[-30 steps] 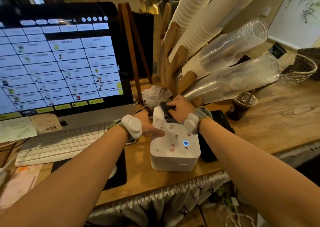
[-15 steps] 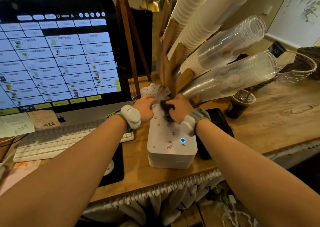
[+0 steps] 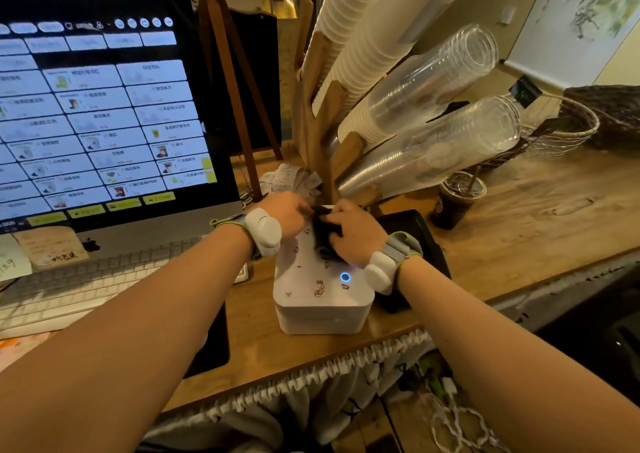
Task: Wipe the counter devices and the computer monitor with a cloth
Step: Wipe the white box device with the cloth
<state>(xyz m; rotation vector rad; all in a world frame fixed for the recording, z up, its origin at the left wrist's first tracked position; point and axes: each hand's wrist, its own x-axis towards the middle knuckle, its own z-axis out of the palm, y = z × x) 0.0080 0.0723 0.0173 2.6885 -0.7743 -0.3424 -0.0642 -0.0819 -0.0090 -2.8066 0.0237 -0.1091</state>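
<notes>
A white box-shaped printer (image 3: pixel 320 291) with small stickers and a glowing blue ring button stands on the wooden counter (image 3: pixel 540 217). A dark cloth (image 3: pixel 321 232) lies bunched on its top near the far edge. My right hand (image 3: pixel 353 232) presses down on the cloth and grips it. My left hand (image 3: pixel 289 212) pinches the cloth's far left corner. The computer monitor (image 3: pixel 100 120) with a lit order grid stands at the left, a white keyboard (image 3: pixel 86 286) below it.
A wooden rack (image 3: pixel 323 116) holds slanting stacks of paper and clear plastic cups behind the printer. A black device (image 3: pixel 412 241) lies right of the printer, an iced drink cup (image 3: pixel 457 199) beyond it. Crumpled receipts (image 3: pixel 289 179) and a wire basket (image 3: pixel 568 130) sit further back.
My left hand has left the printer's left side and moved up to its far edge, now touching the cloth. My right hand stays on the cloth. The view shifted slightly.
</notes>
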